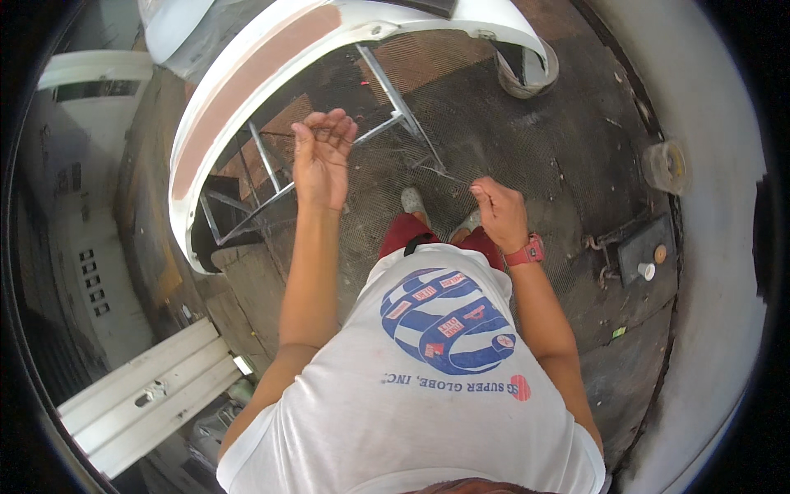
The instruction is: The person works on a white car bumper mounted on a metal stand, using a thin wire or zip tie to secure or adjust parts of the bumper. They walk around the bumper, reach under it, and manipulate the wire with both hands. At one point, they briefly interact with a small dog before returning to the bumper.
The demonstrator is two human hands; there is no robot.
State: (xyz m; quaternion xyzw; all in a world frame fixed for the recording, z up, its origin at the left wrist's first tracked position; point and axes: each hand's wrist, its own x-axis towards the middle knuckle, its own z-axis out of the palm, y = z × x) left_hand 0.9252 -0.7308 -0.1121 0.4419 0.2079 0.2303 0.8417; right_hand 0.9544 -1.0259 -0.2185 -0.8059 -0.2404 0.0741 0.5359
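Observation:
My left hand [323, 165] is raised palm up, its thumb apart and its fingers loosely bent, with nothing seen in it. Farther right, my right hand [502, 216] is closed, thumb against the fingers, in front of my shorts. Whether it pinches something small I cannot make out; a thin pale line runs near its fingertips. Beyond my left hand curves a large white car bumper [216, 78] with a long brownish-pink patch on its surface. It rests over a grey metal stand [380, 80]. Neither hand touches the bumper.
A bucket [527, 82] stands by the bumper's right end. At the right are a clear plastic tub [665, 167] and a dark low stool [646, 251] with a small white cup [647, 270], near a pale wall. A white slatted panel [152, 395] lies at lower left.

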